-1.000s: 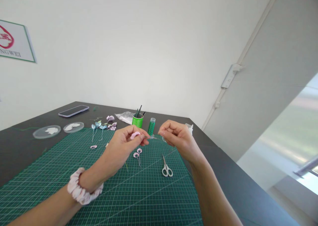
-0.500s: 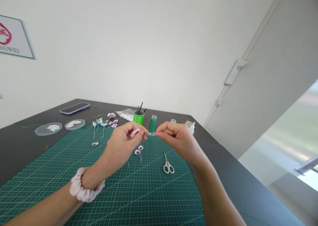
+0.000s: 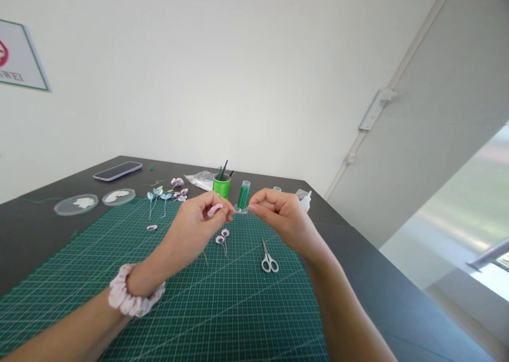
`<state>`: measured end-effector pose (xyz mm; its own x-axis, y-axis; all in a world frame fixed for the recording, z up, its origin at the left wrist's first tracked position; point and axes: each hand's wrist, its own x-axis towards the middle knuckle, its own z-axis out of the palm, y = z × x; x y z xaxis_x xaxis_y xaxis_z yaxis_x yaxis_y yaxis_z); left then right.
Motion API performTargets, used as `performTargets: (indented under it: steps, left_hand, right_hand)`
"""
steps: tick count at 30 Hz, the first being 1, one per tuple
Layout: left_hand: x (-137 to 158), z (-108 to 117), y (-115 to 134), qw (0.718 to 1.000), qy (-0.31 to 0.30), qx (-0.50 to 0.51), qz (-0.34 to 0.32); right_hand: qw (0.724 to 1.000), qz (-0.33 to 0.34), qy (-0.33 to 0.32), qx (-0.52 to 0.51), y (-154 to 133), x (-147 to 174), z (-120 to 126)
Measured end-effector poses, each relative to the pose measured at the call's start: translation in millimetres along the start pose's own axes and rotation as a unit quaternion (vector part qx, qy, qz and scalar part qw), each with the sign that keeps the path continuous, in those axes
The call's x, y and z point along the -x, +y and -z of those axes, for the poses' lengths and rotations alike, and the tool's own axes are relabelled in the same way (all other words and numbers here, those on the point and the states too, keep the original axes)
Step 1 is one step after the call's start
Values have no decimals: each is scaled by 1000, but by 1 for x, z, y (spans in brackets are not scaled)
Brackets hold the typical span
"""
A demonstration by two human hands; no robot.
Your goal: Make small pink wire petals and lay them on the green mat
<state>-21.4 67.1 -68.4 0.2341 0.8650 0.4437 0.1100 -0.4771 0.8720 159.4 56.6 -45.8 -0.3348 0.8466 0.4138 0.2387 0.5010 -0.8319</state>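
My left hand [image 3: 194, 220] is closed in a pinch on a pale pink petal [image 3: 215, 210], which shows between thumb and fingers. Opposite it, a small gap away, my right hand [image 3: 280, 211] has thumb and forefinger pressed together; anything in that pinch is too fine to make out. Just behind the fingertips stands a spool of green thread [image 3: 244, 196]. Below the hands, two pink looped petals [image 3: 220, 239] with thin wire stems lie on the green cutting mat [image 3: 238, 309]. One more pink petal [image 3: 151, 227] rests to the left.
White-handled scissors [image 3: 269, 262] lie on the mat at right. Behind are a green can [image 3: 221, 187] of tools, a plastic bag [image 3: 200, 180], blue flowers [image 3: 159, 194] and purple flowers [image 3: 181, 194]. Two clear dishes [image 3: 63, 209] and a phone [image 3: 118, 171] sit left, a bottle [image 3: 305, 200] right.
The view has shifted slightly, so everything sits a little higher and further left. Both hands keep their pinches, with the left still on the petal.
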Motion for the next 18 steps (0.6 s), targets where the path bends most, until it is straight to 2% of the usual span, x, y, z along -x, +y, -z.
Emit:
performTargets:
  steps: [7,13,18]
  left_hand:
    - [3,1,0,1000,-29,0,0]
    - [2,0,5,999,41,16,-29]
    - [3,-3,13,996,86,19,-30]
  right_hand:
    - [1000,2,-16,-3,0,1,-2]
    - [999,11,3,49,-4,7,-3]
    - [979,98,68,166,-13,12,-10]
